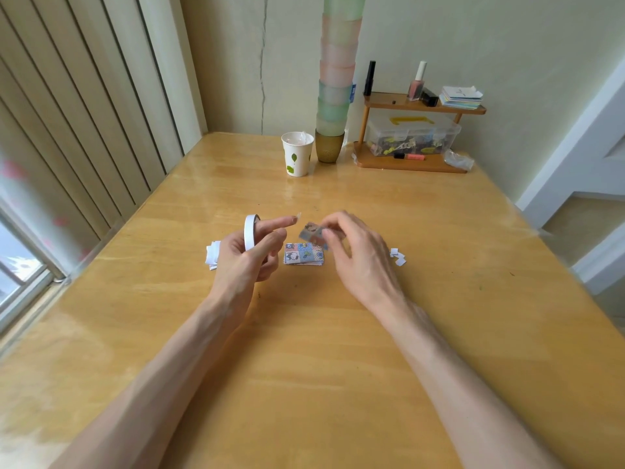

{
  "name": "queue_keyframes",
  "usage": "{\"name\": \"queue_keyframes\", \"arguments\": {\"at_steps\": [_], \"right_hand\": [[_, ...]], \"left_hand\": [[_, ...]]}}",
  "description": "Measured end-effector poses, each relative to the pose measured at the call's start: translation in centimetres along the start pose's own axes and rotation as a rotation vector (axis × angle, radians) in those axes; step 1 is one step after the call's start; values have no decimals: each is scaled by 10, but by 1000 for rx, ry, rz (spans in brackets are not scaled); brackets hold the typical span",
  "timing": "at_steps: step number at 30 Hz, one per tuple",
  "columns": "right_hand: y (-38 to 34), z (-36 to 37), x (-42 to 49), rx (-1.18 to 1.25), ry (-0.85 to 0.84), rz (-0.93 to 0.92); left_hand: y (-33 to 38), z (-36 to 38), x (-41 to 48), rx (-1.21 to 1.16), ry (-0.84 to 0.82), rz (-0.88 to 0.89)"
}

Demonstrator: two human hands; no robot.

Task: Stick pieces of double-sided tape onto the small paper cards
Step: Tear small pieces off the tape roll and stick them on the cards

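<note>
My left hand grips a white roll of double-sided tape, held on edge, while its index finger points right with a small clear piece of tape stuck on the fingertip. My right hand pinches one small printed paper card, blurred, just above the table. Below it lies a small stack of printed cards flat on the wooden table. Part of the stack is hidden behind my right fingers.
White paper scraps lie left of my left hand, and more white bits lie right of my right hand. At the back stand a paper cup, a tall stack of plastic cups and a wooden shelf with a clear box.
</note>
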State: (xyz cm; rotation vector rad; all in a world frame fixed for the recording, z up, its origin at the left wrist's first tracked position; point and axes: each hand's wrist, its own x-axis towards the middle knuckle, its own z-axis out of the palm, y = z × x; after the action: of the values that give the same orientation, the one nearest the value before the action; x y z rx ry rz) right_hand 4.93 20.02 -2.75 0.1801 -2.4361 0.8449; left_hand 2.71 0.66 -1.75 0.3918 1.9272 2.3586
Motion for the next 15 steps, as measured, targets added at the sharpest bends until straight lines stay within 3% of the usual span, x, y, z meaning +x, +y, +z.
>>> {"name": "queue_keyframes", "arguments": {"at_steps": [4,8,12,15], "right_hand": [[2,-20,-2,270,-267,195],[6,-22,-15,109,-419,185],[4,-20,-21,-105,-401,46],[6,-18,-23,-22,-279,68]], "left_hand": [[1,1,-1,6,-13,-2],[2,2,-3,23,-31,6],[0,1,-3,14,-60,-17],[1,2,-3,-22,-101,-56]]}}
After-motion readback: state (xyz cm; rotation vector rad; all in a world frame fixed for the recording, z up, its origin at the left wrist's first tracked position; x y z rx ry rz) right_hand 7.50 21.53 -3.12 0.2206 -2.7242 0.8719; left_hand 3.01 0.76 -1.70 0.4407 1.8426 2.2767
